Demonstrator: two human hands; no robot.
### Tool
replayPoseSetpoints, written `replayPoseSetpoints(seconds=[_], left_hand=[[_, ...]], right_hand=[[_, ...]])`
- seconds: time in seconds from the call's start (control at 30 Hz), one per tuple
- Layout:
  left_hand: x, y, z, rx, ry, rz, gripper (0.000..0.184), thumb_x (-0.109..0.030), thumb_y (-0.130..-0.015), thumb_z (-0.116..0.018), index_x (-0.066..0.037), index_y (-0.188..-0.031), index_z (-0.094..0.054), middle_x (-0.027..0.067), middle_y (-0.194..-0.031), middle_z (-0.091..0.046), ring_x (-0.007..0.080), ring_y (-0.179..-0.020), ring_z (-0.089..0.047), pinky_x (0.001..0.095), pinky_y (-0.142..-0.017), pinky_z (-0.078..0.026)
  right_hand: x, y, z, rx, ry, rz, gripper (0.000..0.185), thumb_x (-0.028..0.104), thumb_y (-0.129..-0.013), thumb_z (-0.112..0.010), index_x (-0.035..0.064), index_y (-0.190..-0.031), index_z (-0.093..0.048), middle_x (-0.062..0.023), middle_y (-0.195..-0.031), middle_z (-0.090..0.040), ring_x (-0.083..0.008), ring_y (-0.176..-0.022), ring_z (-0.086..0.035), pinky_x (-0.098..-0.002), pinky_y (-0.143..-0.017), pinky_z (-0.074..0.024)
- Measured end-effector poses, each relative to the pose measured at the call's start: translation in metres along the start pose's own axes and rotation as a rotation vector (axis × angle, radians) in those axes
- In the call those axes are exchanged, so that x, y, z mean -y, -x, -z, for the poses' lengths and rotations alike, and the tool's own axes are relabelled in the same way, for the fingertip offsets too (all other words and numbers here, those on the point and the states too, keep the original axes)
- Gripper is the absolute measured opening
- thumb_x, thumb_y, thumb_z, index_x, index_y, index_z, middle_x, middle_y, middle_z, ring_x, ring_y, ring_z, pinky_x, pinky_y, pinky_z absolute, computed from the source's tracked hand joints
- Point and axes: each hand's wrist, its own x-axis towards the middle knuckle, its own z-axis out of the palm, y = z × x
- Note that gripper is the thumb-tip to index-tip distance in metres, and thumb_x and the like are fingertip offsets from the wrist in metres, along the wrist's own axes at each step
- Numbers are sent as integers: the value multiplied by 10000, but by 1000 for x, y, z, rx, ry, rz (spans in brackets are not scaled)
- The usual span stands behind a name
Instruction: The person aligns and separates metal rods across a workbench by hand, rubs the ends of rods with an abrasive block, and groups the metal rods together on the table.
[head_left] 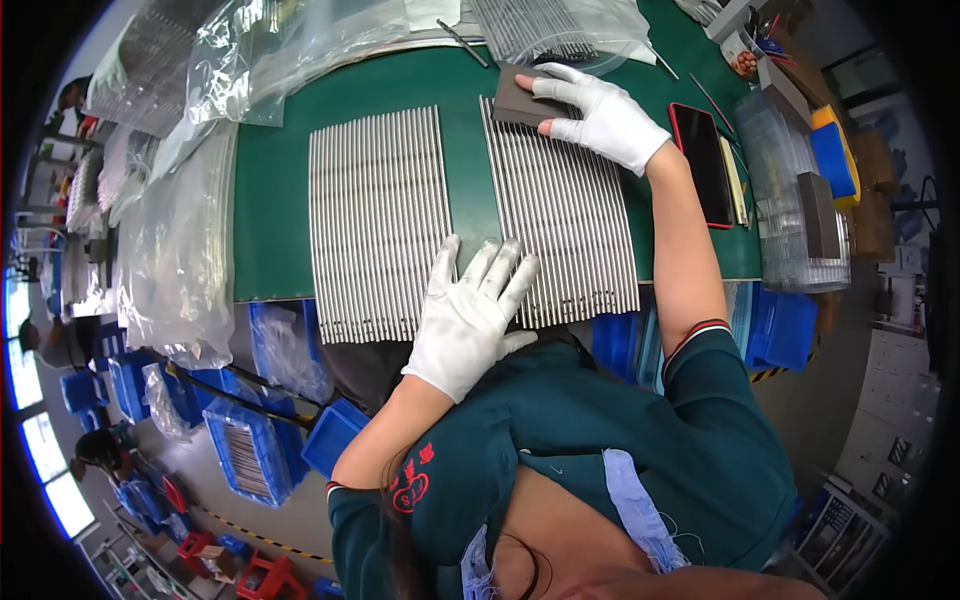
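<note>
A green worktop [270, 215] carries the work. Two flat rows of slender silver metal rods are laid side by side on it, a narrow green gap between them: the left row [375, 215] and the right row [575, 215]. The rods run from the far part toward the near edge, and their near ends project past it. A large clear plastic bag [180, 260] is draped at the left edge. The white-gloved left hand [460, 325] is placed palm down at the near edge, across the gap, its fingers moderately spread and nothing gripped; the inner sides of both rows are overlapped by it. The right hand [610, 120], also white-gloved with thumb and index tips bare, is positioned at the right row's far end. Its fingers are closed on a dark grey-brown rectangular block [510, 103], which is held over the far rod ends. A black phone in a red case [701, 165] is placed near the right edge.
</note>
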Motion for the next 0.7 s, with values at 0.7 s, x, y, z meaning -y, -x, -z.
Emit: replayPoseSetpoints(seconds=[0.7], left_hand=[[-3,-5,-7,-30,-42,-2,792,-364,-715,-776,-75,-1391,-482,99,-1418,-521,262,-1307,-493,544,-1168,-261]], right_hand=[[1,-1,1,104,81,-40,549,299,-854,-710,297,-1386,-574,-102,-1485,-476,-336,-1284,-517,-375,-1082,-424]])
